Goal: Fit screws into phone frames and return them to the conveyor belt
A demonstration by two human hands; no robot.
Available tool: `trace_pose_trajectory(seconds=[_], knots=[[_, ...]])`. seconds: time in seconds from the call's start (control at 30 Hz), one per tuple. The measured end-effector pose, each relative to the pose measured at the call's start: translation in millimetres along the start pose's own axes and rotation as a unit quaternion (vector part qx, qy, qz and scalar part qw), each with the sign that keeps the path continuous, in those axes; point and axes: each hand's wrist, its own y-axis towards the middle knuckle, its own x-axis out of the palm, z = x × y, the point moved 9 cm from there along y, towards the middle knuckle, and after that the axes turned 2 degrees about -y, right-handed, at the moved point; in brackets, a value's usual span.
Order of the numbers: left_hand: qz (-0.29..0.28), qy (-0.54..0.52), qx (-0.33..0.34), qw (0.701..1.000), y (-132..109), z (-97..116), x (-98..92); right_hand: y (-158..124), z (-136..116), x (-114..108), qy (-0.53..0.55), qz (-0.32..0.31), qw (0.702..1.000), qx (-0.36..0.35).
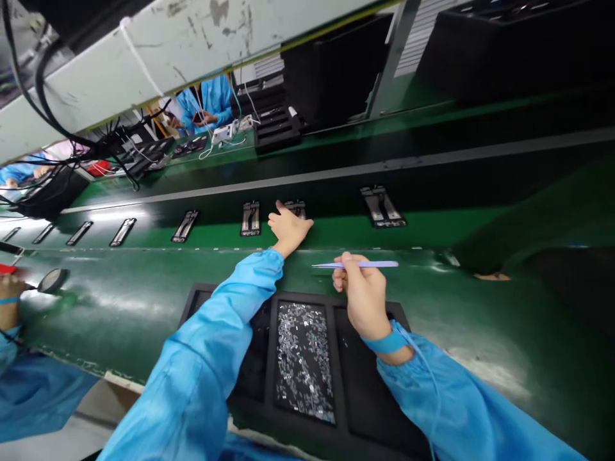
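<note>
Green worktop spans the frame from left edge to right, its glossy surface throwing back whitish glare at left and lower right; behind it a grey rail crosses at a slant, climbing toward the right edge. Pale, scuffed overhead beam with yellowish lower edge runs diagonally from the left edge to top centre, dark cables hanging before it at upper left. Upper right: large black panels and a pale slatted surface, in shadow; lower left: pale floor, partly hidden.
</note>
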Motion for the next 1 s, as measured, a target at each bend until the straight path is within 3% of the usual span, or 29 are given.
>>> trace_pose_trajectory(seconds=[0.07,0.17,0.3,0.4,0.47,0.57,0.63,0.73,0.87,1.0], knots=[[-0.019,-0.015,0.03,0.999,-36.5,-22.3,-24.8,-8.7,-8.6,3.6,-0.021,-0.038,0.999,-0.003],[-0.038,-0.015,0.059,0.997,-125.8,-79.1,-51.3,-25.4,-15.2,5.4,-0.048,-0.073,0.996,0.002],[0.011,0.008,0.01,1.0,-243.4,-157.3,-58.4,-55.7,2.0,19.3,-0.109,-0.154,0.981,0.047],[0.035,0.049,-0.005,0.998,-282.5,-180.7,-52.8,-77.2,21.3,30.6,-0.17,-0.214,0.959,0.076],[0.034,0.067,0.036,0.997,-279.9,-178.9,-56.2,-84.2,28.7,33.2,-0.205,-0.225,0.949,0.078],[0.011,0.064,0.171,0.983,-247.1,-162.5,-72.2,-86.3,33.2,34.2,-0.247,-0.223,0.94,0.074],[-0.057,0.043,0.277,0.958,-218.1,-148.4,-75.5,-85.6,34.3,34.7,-0.268,-0.221,0.935,0.07],[-0.188,0.019,0.396,0.899,-182.2,-130.0,-66.2,-84.0,35.1,34.6,-0.287,-0.214,0.931,0.065],[-0.275,0.022,0.473,0.837,-159.2,-115.8,-47.0,-82.2,35.3,33.6,-0.307,-0.204,0.928,0.054],[-0.301,-0.017,0.484,0.822,-155.8,-114.6,-37.0,-81.3,33.2,33.4,-0.342,-0.194,0.919,0.026]])
